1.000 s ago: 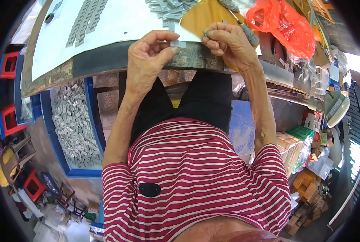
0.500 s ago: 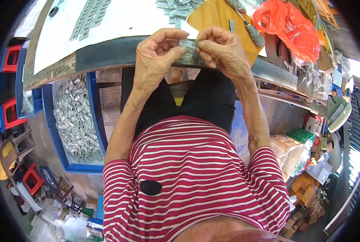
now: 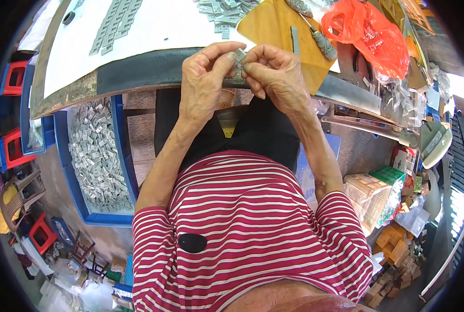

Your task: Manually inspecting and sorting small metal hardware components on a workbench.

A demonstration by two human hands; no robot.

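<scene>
Cluttered workrm; wood-edged table (image 3: 65, 100) runs across top of view w/ a white sheet (image 3: 68, 62) over much of it & a dark strip (image 3: 138, 70) along the front edge. On the sheet, L side: long rows of grey pcs (image 3: 115, 26) set close together, plus a small dark ring (image 3: 69, 18) nr the corner. Farther R, a loose heap (image 3: 227, 11) of similar grey pcs, then a brown board (image 3: 266, 26) w/ a thin grey strip (image 3: 294, 40) on it. Tool w/ wrapped handle (image 3: 324, 47) lies by the board's R side, red plastic bag (image 3: 377, 44) just beyond.

Hands close together at the front edge, in front of the person's striped shirt (image 3: 253, 208). L hand (image 3: 203, 73) pinches a small grey pc (image 3: 240, 56) btwn thumb & index finger; pc is tilted, btwn the two hands. R hand (image 3: 278, 75) has thumb & fingers bunched at the pc's R side; can't tell if they grip it or sth smaller, fingertips hide it.

Below table, L: blue tray (image 3: 107, 219) full of loose grey parts (image 3: 99, 156). Red stools (image 3: 16, 77) farther L; pale basket (image 3: 364, 195) low on R.
</scene>
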